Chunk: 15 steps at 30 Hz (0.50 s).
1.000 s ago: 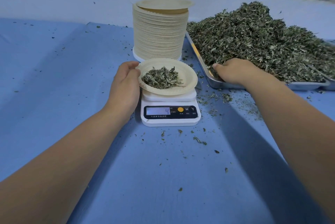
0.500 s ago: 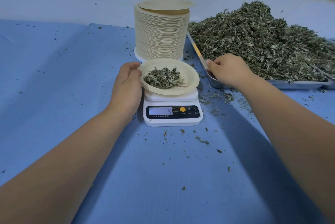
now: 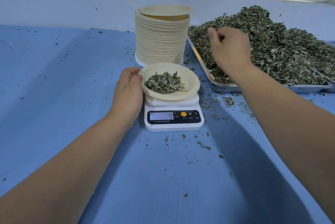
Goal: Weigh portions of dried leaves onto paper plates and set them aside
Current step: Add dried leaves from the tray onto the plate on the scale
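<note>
Covering the whole surface, a blue cloth [image 3: 54, 96] runs off every edge of the view; its far limit meets a pale wall. At the right edge your metal tray [image 3: 224, 87] carries the big heap of dried leaves [image 3: 290, 56]; the tray's right end is cut off and its far rim is buried under the heap. Left of it, toward the far middle, a tall stack of paper plates [image 3: 161, 38] stands upright, its base partly hidden by the loaded paper plate [image 3: 190, 78] in front. That plate sits on the white scale [image 3: 172, 125], holding a small portion of leaves [image 3: 164, 83]; the display shows 4, the units too small to read. Your left hand [image 3: 128, 91] grips the plate's left rim, thumb on top. Your right hand [image 3: 228, 49] hovers above the heap's near-left side, fingers curled loosely inward; whether they pinch any leaves, you cannot tell. Loose crumbs [image 3: 204, 145] scatter near the scale.
</note>
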{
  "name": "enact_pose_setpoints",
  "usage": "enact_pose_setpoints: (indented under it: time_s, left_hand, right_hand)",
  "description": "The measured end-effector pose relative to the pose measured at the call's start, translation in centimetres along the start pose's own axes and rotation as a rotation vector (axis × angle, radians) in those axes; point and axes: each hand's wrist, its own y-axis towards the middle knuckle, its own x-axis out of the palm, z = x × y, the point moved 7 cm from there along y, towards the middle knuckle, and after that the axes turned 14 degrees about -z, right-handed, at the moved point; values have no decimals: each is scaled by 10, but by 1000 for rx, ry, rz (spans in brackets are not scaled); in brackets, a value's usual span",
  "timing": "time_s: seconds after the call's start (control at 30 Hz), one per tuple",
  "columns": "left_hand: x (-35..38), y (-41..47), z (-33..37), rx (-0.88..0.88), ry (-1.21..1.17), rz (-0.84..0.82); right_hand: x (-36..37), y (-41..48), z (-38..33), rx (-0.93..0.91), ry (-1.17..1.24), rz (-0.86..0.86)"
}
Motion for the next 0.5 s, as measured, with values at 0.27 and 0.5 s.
enact_pose_setpoints:
  time_s: [0.27,0.5]
  left_hand:
    - [0,1,0,7,-2,-10]
    - [0,1,-1,18,-7,-6]
  right_hand:
    - [36,4,-101,-276,19,-143]
    - [75,2,-110,-319,-160,-325]
